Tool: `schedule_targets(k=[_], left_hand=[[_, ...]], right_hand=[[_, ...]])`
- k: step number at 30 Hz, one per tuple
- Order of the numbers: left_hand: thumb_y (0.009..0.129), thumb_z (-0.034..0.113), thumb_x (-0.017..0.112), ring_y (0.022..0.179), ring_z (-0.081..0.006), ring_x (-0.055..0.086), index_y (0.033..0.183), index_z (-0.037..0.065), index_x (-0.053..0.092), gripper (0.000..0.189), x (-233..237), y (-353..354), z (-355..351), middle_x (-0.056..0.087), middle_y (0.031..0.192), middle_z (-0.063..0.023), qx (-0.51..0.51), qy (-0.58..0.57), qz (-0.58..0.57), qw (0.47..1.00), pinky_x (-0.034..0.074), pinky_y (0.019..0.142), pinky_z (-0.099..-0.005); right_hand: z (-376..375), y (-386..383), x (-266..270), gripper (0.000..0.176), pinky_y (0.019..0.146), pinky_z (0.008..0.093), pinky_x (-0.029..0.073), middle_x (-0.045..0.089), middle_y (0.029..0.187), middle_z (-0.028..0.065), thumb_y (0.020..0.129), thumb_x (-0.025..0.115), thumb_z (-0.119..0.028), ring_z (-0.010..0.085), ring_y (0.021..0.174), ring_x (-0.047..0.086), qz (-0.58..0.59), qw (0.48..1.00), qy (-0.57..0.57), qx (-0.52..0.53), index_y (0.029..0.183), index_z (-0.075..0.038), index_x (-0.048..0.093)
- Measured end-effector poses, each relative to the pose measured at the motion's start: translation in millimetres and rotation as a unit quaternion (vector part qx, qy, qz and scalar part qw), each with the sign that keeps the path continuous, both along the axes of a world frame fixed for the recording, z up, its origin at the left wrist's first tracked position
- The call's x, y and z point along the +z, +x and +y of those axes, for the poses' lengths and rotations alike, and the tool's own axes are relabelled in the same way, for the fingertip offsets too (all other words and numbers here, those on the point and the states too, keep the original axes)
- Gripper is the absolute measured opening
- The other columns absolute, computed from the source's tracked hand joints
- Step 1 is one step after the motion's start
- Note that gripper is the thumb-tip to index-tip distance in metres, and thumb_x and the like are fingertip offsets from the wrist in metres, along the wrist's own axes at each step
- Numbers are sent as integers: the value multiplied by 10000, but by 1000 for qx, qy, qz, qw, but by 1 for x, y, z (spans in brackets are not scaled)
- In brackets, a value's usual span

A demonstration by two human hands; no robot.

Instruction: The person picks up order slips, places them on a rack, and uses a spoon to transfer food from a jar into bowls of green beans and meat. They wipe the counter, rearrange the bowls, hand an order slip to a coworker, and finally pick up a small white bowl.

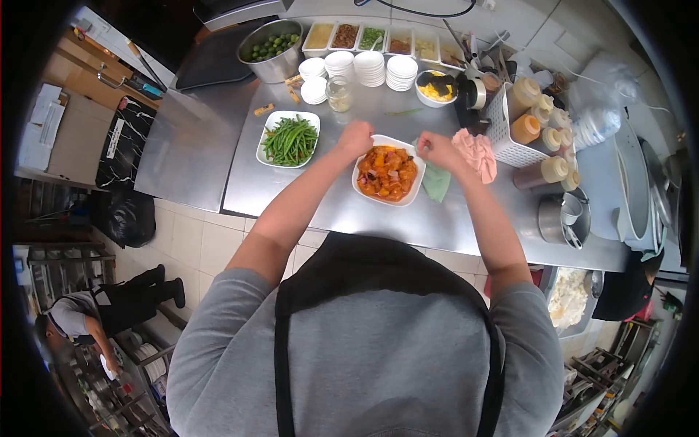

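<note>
A white square dish of glossy orange-red sauced pieces sits on the steel counter in front of me. My left hand is closed, its curled fingers right at the dish's far left corner. At the far right corner, my right hand is closed with thumb and fingertips together; what they pinch is too small to name. Below that hand lies a green cloth, beside the dish. A pink cloth is bunched close to my right wrist. Left of my left forearm stands a white dish of green beans.
Behind are stacked white bowls, a glass jar, topping containers and a steel pot. A bowl of yellow food stands back right. A white basket holds sauce bottles. Another person bends at shelves, lower left.
</note>
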State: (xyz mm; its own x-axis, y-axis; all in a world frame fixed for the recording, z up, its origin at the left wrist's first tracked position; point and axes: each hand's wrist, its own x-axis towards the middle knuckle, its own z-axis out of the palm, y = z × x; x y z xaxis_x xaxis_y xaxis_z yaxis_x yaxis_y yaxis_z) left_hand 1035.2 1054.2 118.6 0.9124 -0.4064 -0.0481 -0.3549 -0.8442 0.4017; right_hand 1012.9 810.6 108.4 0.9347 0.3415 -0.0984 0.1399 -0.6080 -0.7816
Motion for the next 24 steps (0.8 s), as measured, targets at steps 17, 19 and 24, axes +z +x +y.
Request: schedule_targets(k=[17,19,24], left_hand=[[774,282,587,754,-299,577,841,72,643,227,53,-6,-75,607,797,-127,-22,-202,-42,978,456,682,-371],[777,264,572,766,-291,588,874,81,648,221,49,10,-44,616,826,-141,-20,-30,19,999,464,684,-371],[726,160,582,749,-295,597,875,75,653,186,-15,24,5,624,794,-149,-112,-29,37,993,469,698,-378]], right_hand=[[-81,-53,71,245,656,211,431,584,766,3,655,722,-134,89,733,565,92,981,155,-78,835,-58,574],[-77,-52,45,245,660,219,435,589,775,9,657,722,-146,98,735,568,32,990,90,-104,839,-58,583],[-21,-31,4,229,649,254,447,594,764,29,667,708,-157,133,693,560,-1,987,59,-150,837,-57,591]])
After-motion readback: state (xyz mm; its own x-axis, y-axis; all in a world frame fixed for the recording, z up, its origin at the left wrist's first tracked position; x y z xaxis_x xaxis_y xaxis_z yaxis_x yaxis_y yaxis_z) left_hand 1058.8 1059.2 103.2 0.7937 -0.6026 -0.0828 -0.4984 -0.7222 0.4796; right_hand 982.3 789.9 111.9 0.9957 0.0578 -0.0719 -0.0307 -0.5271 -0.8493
